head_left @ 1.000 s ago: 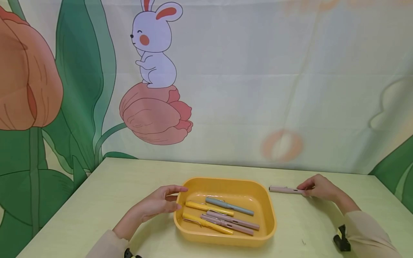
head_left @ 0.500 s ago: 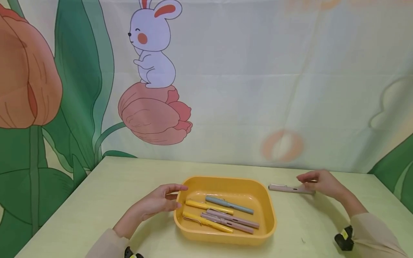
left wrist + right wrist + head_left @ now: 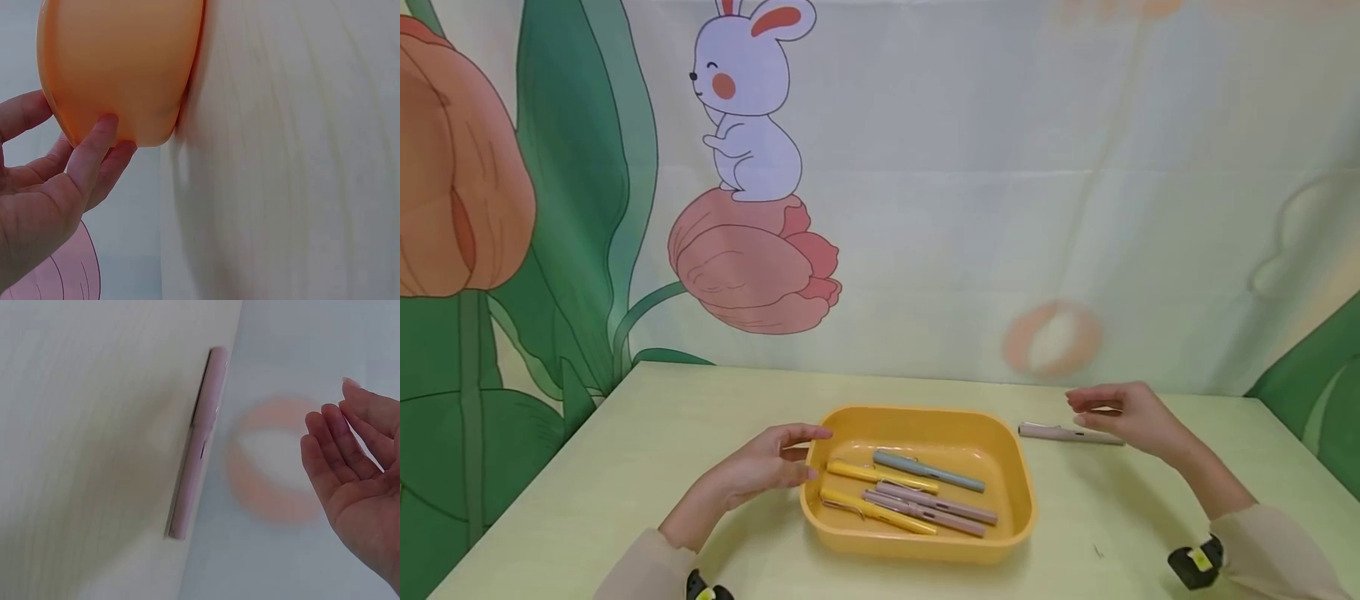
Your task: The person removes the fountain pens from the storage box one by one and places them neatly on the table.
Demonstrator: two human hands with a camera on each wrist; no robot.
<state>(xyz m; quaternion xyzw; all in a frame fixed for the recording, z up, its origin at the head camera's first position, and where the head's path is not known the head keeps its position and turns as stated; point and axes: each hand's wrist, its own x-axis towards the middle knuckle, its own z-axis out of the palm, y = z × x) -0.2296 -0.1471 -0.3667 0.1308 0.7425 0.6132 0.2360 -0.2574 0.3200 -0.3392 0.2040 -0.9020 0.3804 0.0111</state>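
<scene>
My left hand [image 3: 767,462] holds the left end of a yellow plastic tray [image 3: 917,550]; in the left wrist view the thumb presses its outer wall [image 3: 125,69] and a finger lies at the rim. Inside the tray lie a grey-blue pen [image 3: 928,471], two yellow pens [image 3: 880,512] and two mauve pens [image 3: 955,505]. A pale pink capped pen [image 3: 1048,432] rests on the table right of the tray. Above that pen's right end hovers my right hand [image 3: 1138,419], holding nothing. The right wrist view shows a gap between its loosely bent fingers [image 3: 337,444] and the pen [image 3: 199,444].
The pale wood-look table [image 3: 722,408] ends at a printed cloth backdrop [image 3: 925,250] with a rabbit and tulips. Near the front right a small dark mark [image 3: 1098,551] shows on the tabletop. Each wrist wears a black camera strap.
My right hand has let go of the pale pink pen and lifted up off it. The pen now lies on the table. The left hand stays at the tray.
</scene>
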